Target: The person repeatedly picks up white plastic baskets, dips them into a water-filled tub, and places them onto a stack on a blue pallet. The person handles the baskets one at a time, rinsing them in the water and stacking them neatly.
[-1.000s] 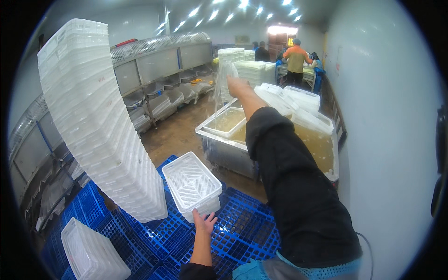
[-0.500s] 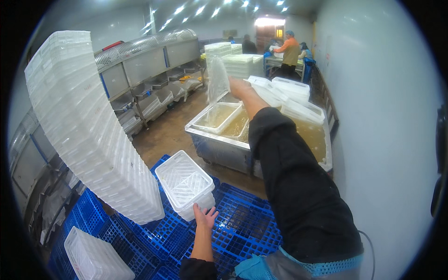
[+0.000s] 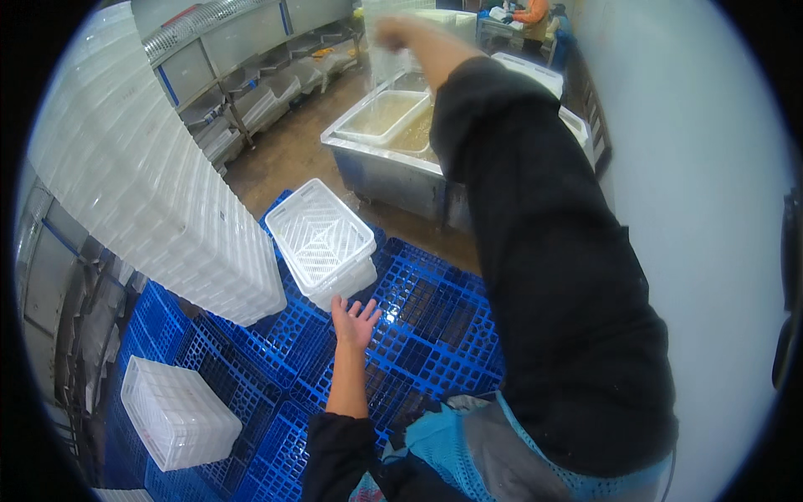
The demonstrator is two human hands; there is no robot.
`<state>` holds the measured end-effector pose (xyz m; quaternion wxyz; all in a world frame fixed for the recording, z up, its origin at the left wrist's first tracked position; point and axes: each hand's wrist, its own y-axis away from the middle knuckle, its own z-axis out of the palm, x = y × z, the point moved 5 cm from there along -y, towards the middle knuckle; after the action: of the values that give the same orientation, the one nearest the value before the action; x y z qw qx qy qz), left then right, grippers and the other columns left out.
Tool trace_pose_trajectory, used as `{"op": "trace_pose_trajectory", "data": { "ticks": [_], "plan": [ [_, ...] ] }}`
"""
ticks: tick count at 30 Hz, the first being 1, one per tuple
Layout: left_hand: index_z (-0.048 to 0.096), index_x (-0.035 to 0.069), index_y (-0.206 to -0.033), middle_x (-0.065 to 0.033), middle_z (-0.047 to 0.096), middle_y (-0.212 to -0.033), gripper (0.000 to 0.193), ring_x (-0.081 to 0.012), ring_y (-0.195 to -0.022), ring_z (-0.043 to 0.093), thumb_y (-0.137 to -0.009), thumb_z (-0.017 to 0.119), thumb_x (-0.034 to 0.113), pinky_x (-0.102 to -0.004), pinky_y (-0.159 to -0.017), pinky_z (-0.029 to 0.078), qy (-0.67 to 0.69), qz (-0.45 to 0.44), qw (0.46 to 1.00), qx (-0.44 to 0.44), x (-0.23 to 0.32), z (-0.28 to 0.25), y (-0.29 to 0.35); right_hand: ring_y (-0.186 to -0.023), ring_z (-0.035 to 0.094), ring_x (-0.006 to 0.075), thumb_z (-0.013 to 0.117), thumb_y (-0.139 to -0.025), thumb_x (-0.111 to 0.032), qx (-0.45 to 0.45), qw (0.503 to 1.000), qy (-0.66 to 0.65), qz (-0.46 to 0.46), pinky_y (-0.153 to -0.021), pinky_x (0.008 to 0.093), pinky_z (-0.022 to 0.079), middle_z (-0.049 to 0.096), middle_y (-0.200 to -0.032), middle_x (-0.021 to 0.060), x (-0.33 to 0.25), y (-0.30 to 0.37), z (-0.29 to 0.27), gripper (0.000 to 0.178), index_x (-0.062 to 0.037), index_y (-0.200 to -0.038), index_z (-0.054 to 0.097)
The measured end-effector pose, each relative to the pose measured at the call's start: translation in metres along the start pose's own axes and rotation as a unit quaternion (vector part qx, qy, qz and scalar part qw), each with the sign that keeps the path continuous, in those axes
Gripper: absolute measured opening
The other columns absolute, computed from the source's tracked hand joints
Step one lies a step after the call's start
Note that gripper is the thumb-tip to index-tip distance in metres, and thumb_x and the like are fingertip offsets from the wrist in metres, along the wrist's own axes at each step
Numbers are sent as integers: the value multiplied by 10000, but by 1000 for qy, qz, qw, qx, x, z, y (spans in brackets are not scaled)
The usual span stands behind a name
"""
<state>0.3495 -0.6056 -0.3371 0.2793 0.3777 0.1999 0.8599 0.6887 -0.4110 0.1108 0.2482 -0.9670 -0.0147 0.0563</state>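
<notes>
Brown floor (image 3: pixel 288 167) lies between a metal unit (image 3: pixel 242 46) and pale wall (image 3: pixel 703 209).

Two hands: one left hand (image 3: pixel 356 325), one right hand (image 3: pixel 391 35). Three basket stacks on the pallets (image 3: pixel 431 339): one tall stack (image 3: pixel 159 184) left, one middle stack (image 3: pixel 322 234), one near-left stack (image 3: pixel 180 414). One tank (image 3: pixel 376 180); one basket (image 3: pixel 376 140) in its left side, others right, partly hidden. Far, one person (image 3: pixel 533 15) in orange, plainly visible.

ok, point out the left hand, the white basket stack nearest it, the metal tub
left hand (image 3: pixel 355 330): head view, on the palm
white basket stack (image 3: pixel 323 241): head view, slatted bottom of the top basket
metal tub (image 3: pixel 385 179): head view, outer side wall
</notes>
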Motion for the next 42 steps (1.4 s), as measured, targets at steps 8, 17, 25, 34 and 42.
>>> {"op": "trace_pose_trajectory", "data": {
  "ticks": [8,17,25,34,42],
  "plan": [
    [-72,162,-1508,-188,15,-1563,900,-470,-1287,393,-902,491,519,-608,-1024,345,96,30,995,9,12,-73,27,-723,621,273,612,-726,-69,19,972,21,234,-635,395,492,663,-829,167,82,85,-49,264,-48,-988,639],
    [-115,176,-1502,-184,33,-1562,883,-461,-1254,439,-919,477,476,-610,-1002,378,107,25,993,45,-29,-119,57,-590,607,199,599,-743,-52,1,953,-205,221,-510,360,481,678,-766,129,79,96,-51,527,-68,-1268,553],
    [-119,176,-1500,-180,25,-1565,894,-452,-1257,442,-916,494,462,-609,-1013,365,100,19,994,45,-62,-112,70,-566,607,210,556,-748,-65,-63,968,-117,211,-488,328,479,669,-740,141,45,108,-36,581,20,-1311,439],
    [-101,157,-1503,-199,50,-1547,884,-452,-1221,471,-924,505,440,-605,-996,395,105,36,993,37,-72,-95,84,-557,632,222,594,-740,4,-50,982,-87,161,-493,374,495,652,-699,163,26,127,-46,231,1,-970,568],
    [-71,132,-1503,-208,77,-1540,884,-454,-1221,471,-917,520,428,-603,-992,400,99,47,993,45,-67,-104,90,-679,675,269,661,-732,10,-107,981,77,139,-516,386,549,661,-897,199,73,127,-34,687,-58,-1361,391]
  ]
}}
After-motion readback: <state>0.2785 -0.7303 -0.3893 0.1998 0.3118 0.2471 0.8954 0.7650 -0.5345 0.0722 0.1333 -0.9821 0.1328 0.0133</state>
